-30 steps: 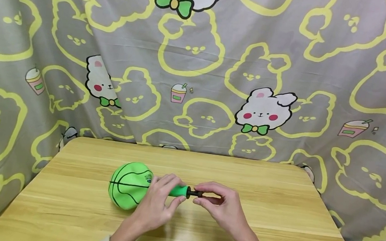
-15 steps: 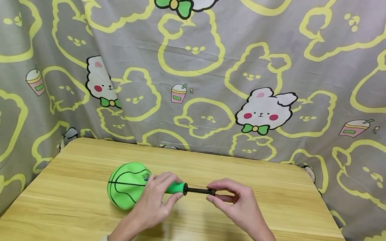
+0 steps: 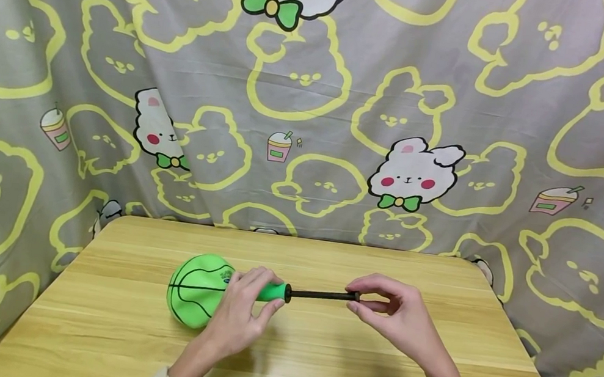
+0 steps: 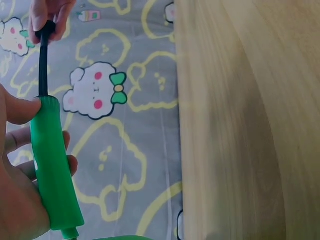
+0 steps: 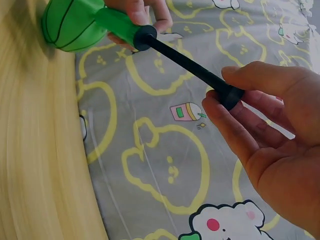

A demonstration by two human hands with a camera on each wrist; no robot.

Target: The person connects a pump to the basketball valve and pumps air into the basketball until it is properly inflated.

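My left hand point(image 3: 241, 308) grips the green barrel of a small hand pump point(image 4: 52, 165), thumb on one side and fingers round the other. A green ball point(image 3: 197, 291) with black basketball lines, dented and partly slack, sits at the barrel's left end; the left hand hides where they meet in the head view. The black pump rod point(image 3: 318, 295) stands well out of the barrel to the right. Between thumb and fingertips, my right hand point(image 3: 397, 306) pinches the black knob point(image 5: 231, 97) at the rod's end.
Beneath the hands lies a light wooden table point(image 3: 114, 341), its far edge against a grey curtain point(image 3: 318, 135) printed with yellow animal outlines, white rabbits and pink cups. The curtain also hangs along both sides.
My right hand has moved to the right with the knob, drawing the rod from nearly all the way in to far out. The left hand and ball have shifted slightly left.
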